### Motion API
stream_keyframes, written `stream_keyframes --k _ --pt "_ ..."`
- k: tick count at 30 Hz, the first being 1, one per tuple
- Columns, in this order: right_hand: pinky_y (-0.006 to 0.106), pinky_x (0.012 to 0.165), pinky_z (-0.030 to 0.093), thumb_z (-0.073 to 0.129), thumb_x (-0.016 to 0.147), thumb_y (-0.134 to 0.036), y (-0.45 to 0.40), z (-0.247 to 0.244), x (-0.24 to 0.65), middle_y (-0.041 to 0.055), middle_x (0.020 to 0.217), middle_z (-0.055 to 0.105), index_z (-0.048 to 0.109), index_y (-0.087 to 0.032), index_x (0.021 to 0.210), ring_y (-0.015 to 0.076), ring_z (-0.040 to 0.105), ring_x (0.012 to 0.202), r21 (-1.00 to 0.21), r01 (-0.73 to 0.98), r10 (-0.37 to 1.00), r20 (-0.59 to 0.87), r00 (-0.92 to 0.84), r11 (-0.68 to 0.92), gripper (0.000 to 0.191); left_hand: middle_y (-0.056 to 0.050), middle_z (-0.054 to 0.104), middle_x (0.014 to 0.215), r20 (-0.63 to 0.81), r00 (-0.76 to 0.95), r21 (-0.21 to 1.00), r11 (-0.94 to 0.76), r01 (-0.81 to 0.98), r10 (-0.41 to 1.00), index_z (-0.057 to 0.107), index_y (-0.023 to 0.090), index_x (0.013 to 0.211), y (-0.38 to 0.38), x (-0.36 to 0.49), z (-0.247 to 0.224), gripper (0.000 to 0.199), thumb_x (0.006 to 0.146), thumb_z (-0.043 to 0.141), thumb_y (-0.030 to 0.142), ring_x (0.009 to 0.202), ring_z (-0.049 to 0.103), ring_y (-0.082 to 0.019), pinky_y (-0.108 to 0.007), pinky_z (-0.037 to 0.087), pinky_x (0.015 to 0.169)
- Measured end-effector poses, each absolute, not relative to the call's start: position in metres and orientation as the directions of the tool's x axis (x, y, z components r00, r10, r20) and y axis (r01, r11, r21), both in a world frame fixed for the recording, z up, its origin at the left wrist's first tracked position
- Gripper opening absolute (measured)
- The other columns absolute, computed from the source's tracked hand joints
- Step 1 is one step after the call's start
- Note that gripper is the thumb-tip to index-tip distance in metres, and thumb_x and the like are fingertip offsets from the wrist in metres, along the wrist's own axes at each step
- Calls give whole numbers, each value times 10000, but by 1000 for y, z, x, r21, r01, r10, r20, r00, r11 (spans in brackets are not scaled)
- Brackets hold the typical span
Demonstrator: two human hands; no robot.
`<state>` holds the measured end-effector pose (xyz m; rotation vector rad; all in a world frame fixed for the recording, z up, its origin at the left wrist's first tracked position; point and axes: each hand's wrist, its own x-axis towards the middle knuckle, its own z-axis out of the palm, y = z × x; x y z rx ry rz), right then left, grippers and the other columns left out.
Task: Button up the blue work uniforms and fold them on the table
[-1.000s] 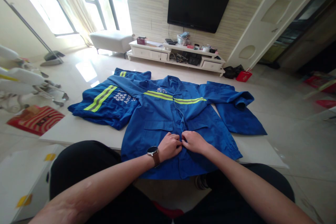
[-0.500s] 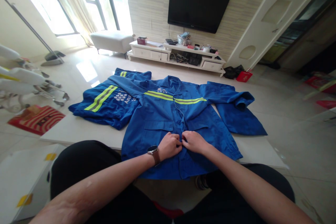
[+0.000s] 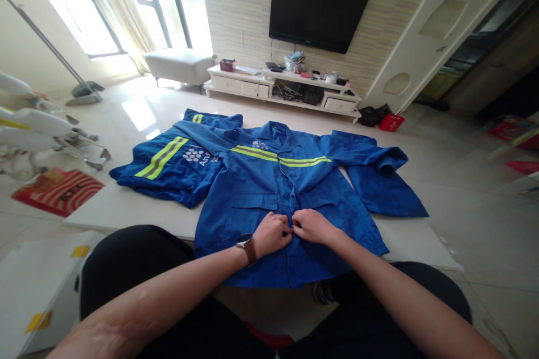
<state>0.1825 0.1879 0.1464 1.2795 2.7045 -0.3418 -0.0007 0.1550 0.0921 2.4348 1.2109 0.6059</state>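
Note:
A blue work jacket (image 3: pixel 256 179) with yellow-and-grey reflective stripes lies spread on a low white table (image 3: pixel 105 208), collar away from me. My left hand (image 3: pixel 273 233), with a watch on the wrist, pinches the front placket below the chest pockets. Right beside it, my right hand (image 3: pixel 312 226) grips the other side of the same placket edge, fingers curled and nearly touching the left ones. The fingertips hide the bit of cloth between them. Above the hands the front edges overlap, with a small gap in the placket.
A folded blue garment (image 3: pixel 168 165) lies at the table's left, and more blue cloth (image 3: pixel 387 193) lies under the right sleeve. A red striped bag (image 3: pixel 59 190) is on the left. Beyond stand a white TV cabinet (image 3: pixel 240 87) and a grey bench (image 3: pixel 181 67).

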Motion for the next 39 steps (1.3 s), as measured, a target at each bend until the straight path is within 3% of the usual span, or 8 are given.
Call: stream_keyframes --k 13,17,21,24,27,33,36,39 --pt "250 746 412 580 893 -243 187 149 183 71 917 763 725 -196 853 207 695 891 -156 785 752 -226 -619 599 158 -21 660 831 200 581 481 -596 643 789 733 213 775 156 -2 96 145 864 619 205 792 599 -157 -326 354 777" --pt "257 729 419 570 899 -247 188 151 184 87 909 775 734 -196 831 224 712 895 -146 785 751 -233 -618 602 185 -26 684 876 205 591 461 -609 645 780 714 218 884 163 -6 111 119 868 596 208 813 620 -172 -329 390 785" --pt "265 730 435 562 900 -245 186 155 184 112 910 777 749 -188 870 232 719 869 -99 798 766 -230 -600 595 198 -65 703 1152 280 472 436 -549 714 836 683 241 1151 177 -17 118 290 880 585 218 1114 611 -232 -380 411 977" --pt "265 721 437 569 883 -240 185 158 183 117 896 780 766 -189 858 231 718 846 -93 797 767 -223 -601 597 205 -88 549 1479 234 485 397 -538 744 843 592 262 1363 184 -25 112 486 878 610 268 1393 449 -281 -458 335 1139" --pt "261 663 413 587 837 -221 185 162 184 106 843 783 776 -193 794 219 709 784 -129 779 744 -236 -625 613 195 -95 447 1575 144 563 355 -574 738 814 530 266 1447 186 -30 104 556 897 593 323 1482 345 -315 -506 325 1160" --pt "246 592 359 600 813 -234 190 170 192 52 690 744 738 -178 682 162 626 638 -304 701 656 -251 -712 645 199 -111 571 1461 148 629 294 -641 708 763 601 228 1385 181 -27 104 501 893 585 317 1424 432 -352 -475 431 1081" --pt "223 599 370 586 835 -215 193 172 195 12 720 733 734 -181 781 135 611 635 -423 686 678 -199 -708 592 161 -117 584 1447 145 648 259 -660 705 748 622 205 1366 177 -23 105 490 888 579 306 1404 445 -372 -474 445 1067" --pt "217 676 415 575 856 -194 199 172 196 6 888 739 706 -194 950 131 626 721 -457 705 784 -27 -620 542 161 -136 595 1429 152 652 241 -668 704 742 630 187 1359 174 -20 104 495 881 583 305 1387 457 -382 -488 434 1078"
